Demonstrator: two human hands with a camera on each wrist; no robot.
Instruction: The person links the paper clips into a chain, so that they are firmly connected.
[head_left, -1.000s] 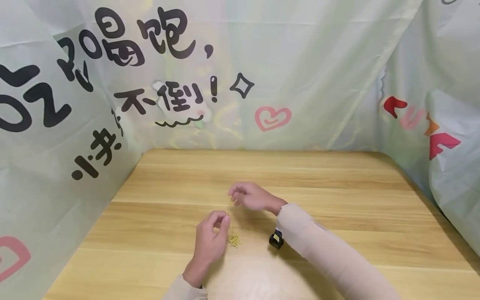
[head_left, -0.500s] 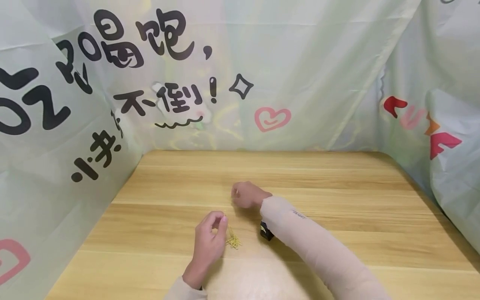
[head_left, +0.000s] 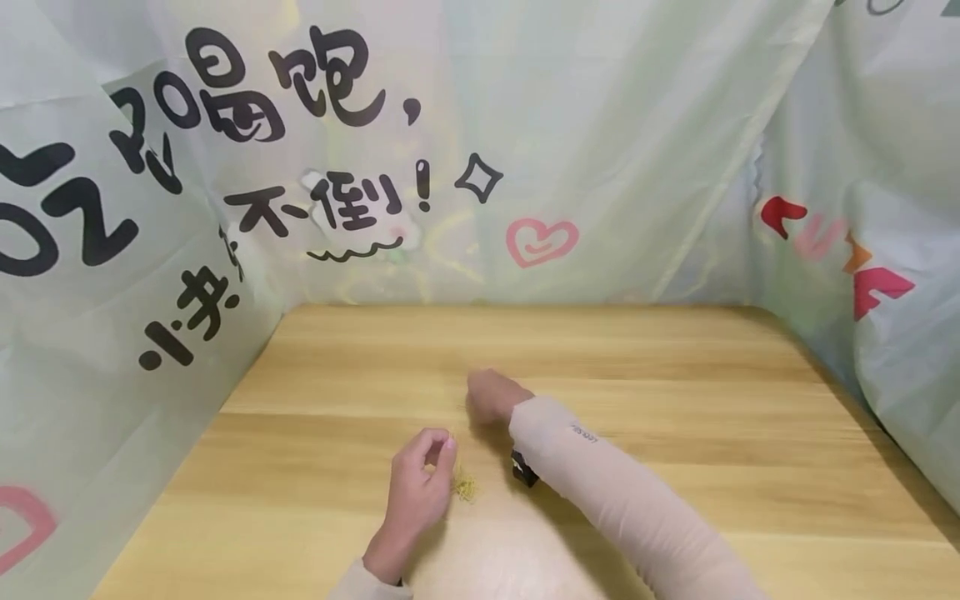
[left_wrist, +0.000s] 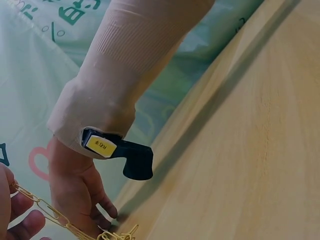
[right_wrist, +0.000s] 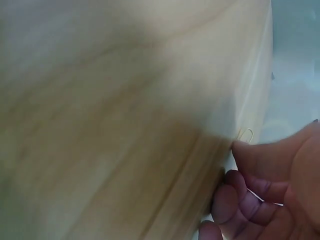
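Note:
In the head view my left hand [head_left: 422,479], front centre, pinches the top of a chain of yellow paper clips [head_left: 464,486]. The chain hangs from the fingertips and ends in a small heap on the table. The left wrist view shows the linked clips [left_wrist: 52,214] running down from the left fingers [left_wrist: 30,225]. Farther out, my right hand [head_left: 495,396] reaches low over the table, its fingers hidden from the head camera. In the right wrist view a single yellow paper clip [right_wrist: 246,134] shows at the tip of the right thumb [right_wrist: 260,159], seemingly pinched; the index finger is hidden.
A wooden table [head_left: 675,400] spreads under both hands. A black wrist camera [head_left: 522,469] sits below the right sleeve [head_left: 607,475]. Pale printed curtains [head_left: 637,167] close off the back and sides.
My right hand has come down to the table and its fingers have drawn together, with the forearm shifted left. My left hand keeps its pinch on the chain, nearly still.

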